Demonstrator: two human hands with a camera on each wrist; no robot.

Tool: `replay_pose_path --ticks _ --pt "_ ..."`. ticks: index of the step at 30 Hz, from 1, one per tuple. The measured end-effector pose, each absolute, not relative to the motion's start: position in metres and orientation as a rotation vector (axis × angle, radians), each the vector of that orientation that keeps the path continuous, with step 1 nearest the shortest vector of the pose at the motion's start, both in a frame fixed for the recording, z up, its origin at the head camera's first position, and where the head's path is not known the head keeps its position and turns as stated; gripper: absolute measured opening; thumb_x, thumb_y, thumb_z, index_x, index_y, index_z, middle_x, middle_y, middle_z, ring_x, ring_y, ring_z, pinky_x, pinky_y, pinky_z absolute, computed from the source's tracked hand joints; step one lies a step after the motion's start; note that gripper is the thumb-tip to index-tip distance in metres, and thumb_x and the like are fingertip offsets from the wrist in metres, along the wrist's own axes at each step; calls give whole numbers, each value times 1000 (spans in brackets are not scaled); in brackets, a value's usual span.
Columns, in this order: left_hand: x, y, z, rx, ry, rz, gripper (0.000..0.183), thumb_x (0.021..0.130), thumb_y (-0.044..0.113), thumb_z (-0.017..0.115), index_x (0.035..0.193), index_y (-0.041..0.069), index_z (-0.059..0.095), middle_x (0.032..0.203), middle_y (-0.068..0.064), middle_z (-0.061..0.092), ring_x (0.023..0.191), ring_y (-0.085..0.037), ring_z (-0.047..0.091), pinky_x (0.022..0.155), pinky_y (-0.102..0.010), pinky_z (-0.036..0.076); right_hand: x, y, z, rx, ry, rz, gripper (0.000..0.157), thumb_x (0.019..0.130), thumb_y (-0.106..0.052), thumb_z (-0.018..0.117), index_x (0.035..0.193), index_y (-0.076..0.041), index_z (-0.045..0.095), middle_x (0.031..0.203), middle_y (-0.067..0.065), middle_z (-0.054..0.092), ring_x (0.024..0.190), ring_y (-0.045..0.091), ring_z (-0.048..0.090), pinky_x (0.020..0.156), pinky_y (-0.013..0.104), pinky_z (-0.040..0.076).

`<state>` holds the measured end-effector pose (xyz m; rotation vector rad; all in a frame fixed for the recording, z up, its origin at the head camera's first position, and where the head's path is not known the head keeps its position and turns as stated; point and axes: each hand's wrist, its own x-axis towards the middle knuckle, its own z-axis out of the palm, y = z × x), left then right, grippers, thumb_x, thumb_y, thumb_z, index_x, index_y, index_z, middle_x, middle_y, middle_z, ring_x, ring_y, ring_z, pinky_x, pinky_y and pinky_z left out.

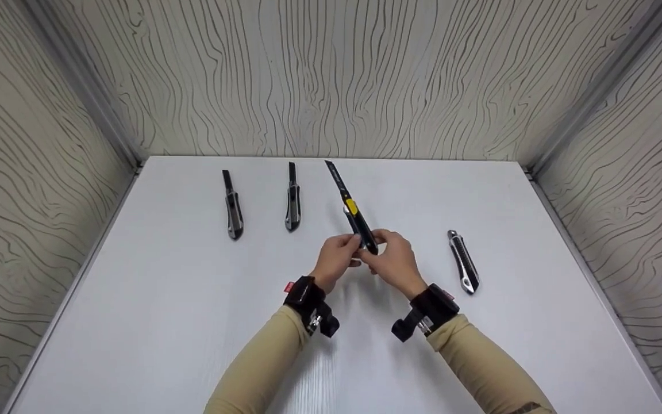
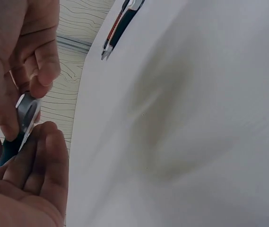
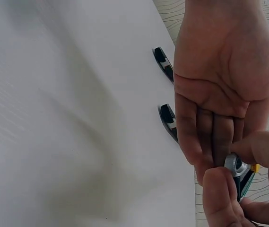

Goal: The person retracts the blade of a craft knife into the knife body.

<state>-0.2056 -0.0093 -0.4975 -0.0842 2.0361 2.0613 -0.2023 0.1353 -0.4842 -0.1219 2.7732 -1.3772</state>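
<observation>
Both hands hold a black utility knife with a yellow slider [image 1: 360, 223], near the middle of the table. Its long dark blade [image 1: 337, 178] is extended and points away, slightly left. The left hand [image 1: 335, 259] pinches the handle's near end from the left, thumb on top. From the other side the right hand [image 1: 397, 260] grips the same end with thumb and fingers. In the left wrist view the knife's silver butt end [image 2: 27, 109] shows between the two hands. The right wrist view shows the silver butt [image 3: 236, 163] by the right hand's fingers, with the left palm [image 3: 224, 71] above.
Two utility knives, one far left [image 1: 234, 215] and one nearer the middle [image 1: 292, 207], lie with dark blades out. A silver-and-black utility knife [image 1: 464, 261] lies right of the hands, no blade showing. Wood-patterned walls [image 1: 308, 75] enclose the white table [image 1: 153, 322] behind and at both sides.
</observation>
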Motion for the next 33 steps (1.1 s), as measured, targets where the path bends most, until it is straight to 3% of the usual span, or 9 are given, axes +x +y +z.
replay_pose_path --ticks 15,19,23,27,33 --pt "-205 -6 -506 -79 2157 2004 27 100 19 52 107 -1 69 96 -11 72 76 -9 63 78 -30 59 -196 135 -491 -160 2813 -1348 46 82 -27 76 120 -5 61 106 12 61 53 11 60 49 26 50" --pt "-204 -8 -507 -68 2173 1992 28 100 20 52 110 -1 69 100 -11 73 80 -10 65 78 -28 58 -196 139 -490 -202 2819 -1299 51 82 -31 77 124 -6 61 107 12 63 56 11 60 57 27 50" --pt "-202 -12 -508 -79 2177 1983 28 101 20 50 112 0 68 100 -11 73 84 -12 67 79 -28 58 -198 145 -488 -221 2836 -1242 52 86 -33 73 128 -4 60 107 13 68 64 13 64 62 27 50" --pt "-200 -17 -509 -81 2191 1949 27 102 19 49 112 2 67 98 -9 72 86 -13 66 79 -28 57 -204 151 -486 -213 2853 -1254 43 91 -32 68 125 -5 63 104 11 71 77 20 68 66 31 54" --pt "-194 -19 -512 -16 2222 1890 25 102 16 49 113 2 67 93 -6 68 85 -11 62 79 -29 57 -219 159 -484 -158 2754 -1373 42 94 -32 64 126 -4 62 108 13 69 96 28 67 77 32 56"
